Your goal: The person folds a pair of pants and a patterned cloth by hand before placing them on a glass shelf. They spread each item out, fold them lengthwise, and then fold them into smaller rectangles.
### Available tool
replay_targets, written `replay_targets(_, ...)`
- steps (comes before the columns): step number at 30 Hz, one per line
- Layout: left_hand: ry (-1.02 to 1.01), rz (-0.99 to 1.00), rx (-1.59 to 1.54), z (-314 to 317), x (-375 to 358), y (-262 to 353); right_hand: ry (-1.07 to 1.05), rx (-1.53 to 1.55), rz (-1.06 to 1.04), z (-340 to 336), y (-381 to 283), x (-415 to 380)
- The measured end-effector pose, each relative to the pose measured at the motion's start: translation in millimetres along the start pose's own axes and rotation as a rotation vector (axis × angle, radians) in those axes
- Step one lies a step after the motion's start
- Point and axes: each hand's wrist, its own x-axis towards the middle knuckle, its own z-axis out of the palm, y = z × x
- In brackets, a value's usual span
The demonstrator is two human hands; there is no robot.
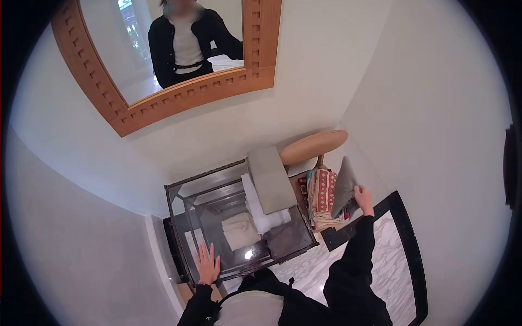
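Observation:
My left hand [207,264] lies with fingers spread on the glass-topped table [185,190], near its left front corner. My right hand [364,200] is closed on the edge of a grey flat panel [345,185], which stands tilted. Beside that panel is a pile of folded fabrics [325,193], one with a red and white pattern, resting on a wooden chair [314,148]. A grey box-like block [270,180] lies on the table's right side, with folded white cloth [266,221] next to it.
A beige folded cloth [240,231] and a dark grey cloth [284,239] show at the glass table. A wood-framed mirror [196,89] hangs on the wall above, reflecting a person. Marble floor [389,261] with a black border lies at the right.

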Motion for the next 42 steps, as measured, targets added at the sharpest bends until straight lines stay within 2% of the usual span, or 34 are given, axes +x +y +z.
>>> replay_targets(3, 0.013, 0.005, -0.063, -1.9, -0.6, 0.1, -0.155, 0.082, -0.009, -64.3, -71.6, -11.1)
replay_targets(6, 0.000, -0.001, -0.109, 1.8, 2.0, -4.8, -0.268, 0.267, -0.026, -95.7, -134.6, -39.7)
replay_targets(9, -0.124, -0.104, -0.142, -4.3, 13.3, 0.5, -0.379, 0.379, -0.125, -106.2, -190.1, -73.7)
replay_targets(10, -0.218, -0.183, -0.247, -13.8, 22.5, 7.0, -0.400, 0.443, -0.164, -102.4, -206.9, -84.9)
replay_targets(12, -0.299, 0.018, -0.695, -63.4, 38.7, 30.4, -0.447, 0.569, -0.243, -92.0, -238.2, -110.4)
replay_targets(14, -0.287, 0.254, -0.972, -140.1, 36.0, 81.8, -0.545, 0.586, -0.315, -83.6, -270.3, -132.8)
replay_targets(16, -0.255, 0.416, -0.991, -200.2, 22.2, 120.9, -0.775, 0.549, -0.255, -76.4, -292.8, -152.7)
replay_targets(17, -0.211, 0.464, -0.961, -217.0, 13.5, 133.6, -0.732, 0.578, -0.409, -68.6, -303.4, -164.4)
replay_targets(19, -0.124, 0.559, -0.898, -237.2, 4.0, 150.3, -0.783, 0.673, -0.459, -48.9, -320.5, -187.8)
replay_targets(20, -0.039, 0.531, -0.945, -222.3, 2.7, 148.7, -0.773, 0.645, -0.428, -43.3, -329.5, -200.4)
replay_targets(21, -0.065, 0.480, -0.979, -215.4, 1.6, 141.7, -0.762, 0.616, -0.398, -39.4, -337.2, -210.2)
replay_targets(24, -0.111, 0.360, -1.103, -207.9, -0.1, 116.4, -0.832, 0.698, -0.451, -53.7, -357.9, -235.8)
replay_targets(26, -0.101, 0.323, -1.215, -204.2, -2.6, 102.4, -0.852, 0.642, -0.546, -51.7, -360.8, -251.9)
replay_targets(28, -0.174, 0.321, -1.339, -189.1, -3.0, 82.9, -0.806, 0.608, -0.714, -55.5, -372.6, -260.8)
replay_targets(31, -0.294, 0.235, -1.506, -196.6, -12.2, 75.5, -0.732, 0.544, -0.807, -35.8, -370.8, -269.0)
replay_targets(33, -0.375, 0.197, -1.530, -203.2, -15.8, 68.1, -0.784, 0.572, -0.827, -39.8, -375.3, -267.6)
replay_targets(36, -0.505, -0.062, -1.826, -213.4, -24.2, 66.3, -0.826, 0.589, -0.871, -39.4, -377.1, -265.6)
replay_targets(39, -0.532, -0.252, -2.006, -206.7, -21.0, 61.1, -0.824, 0.573, -0.923, -39.1, -377.3, -270.1)
replay_targets(42, -0.489, -0.242, -2.037, -194.8, -15.9, 52.9, -0.807, 0.530, -0.995, -30.0, -372.6, -277.8)
